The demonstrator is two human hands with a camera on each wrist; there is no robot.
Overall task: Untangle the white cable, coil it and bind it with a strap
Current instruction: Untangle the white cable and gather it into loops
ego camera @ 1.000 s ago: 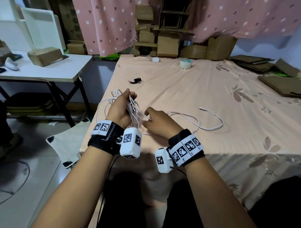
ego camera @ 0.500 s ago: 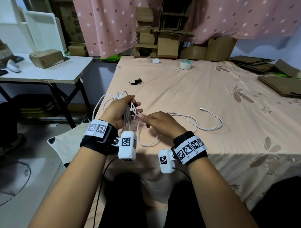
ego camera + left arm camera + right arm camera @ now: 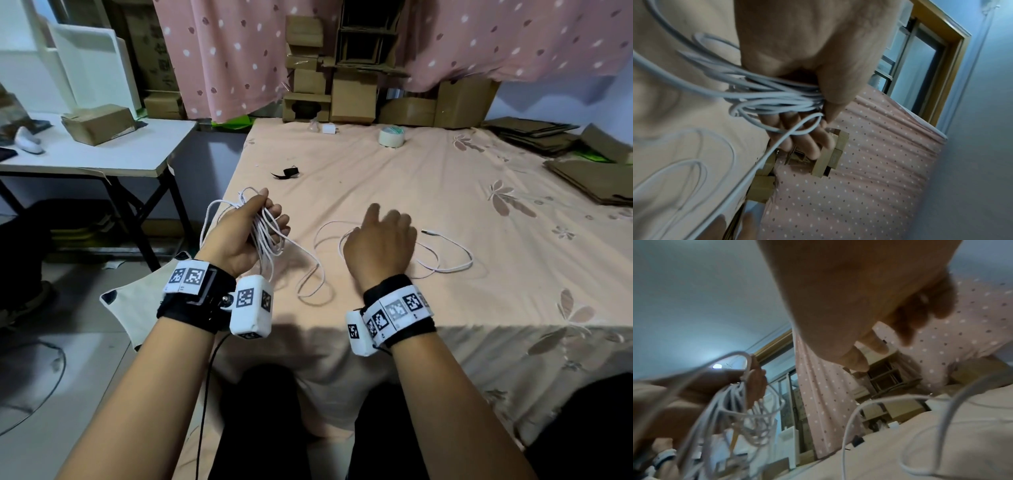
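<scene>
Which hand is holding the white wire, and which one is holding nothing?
The left hand grips the bunched loops of the white cable. The right hand holds nothing: it hovers over the loose cable on the bed, fingers relaxed.

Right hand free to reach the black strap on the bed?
Probably yes: the right hand is open and holds nothing, and bare bedsheet lies between it and the black strap. Only the left hand grips the white cable.

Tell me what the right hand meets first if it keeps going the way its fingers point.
Probably the loose run of the white cable on the bedsheet just beyond the right hand. The hand is open and empty; its height above the sheet is unclear.
</scene>
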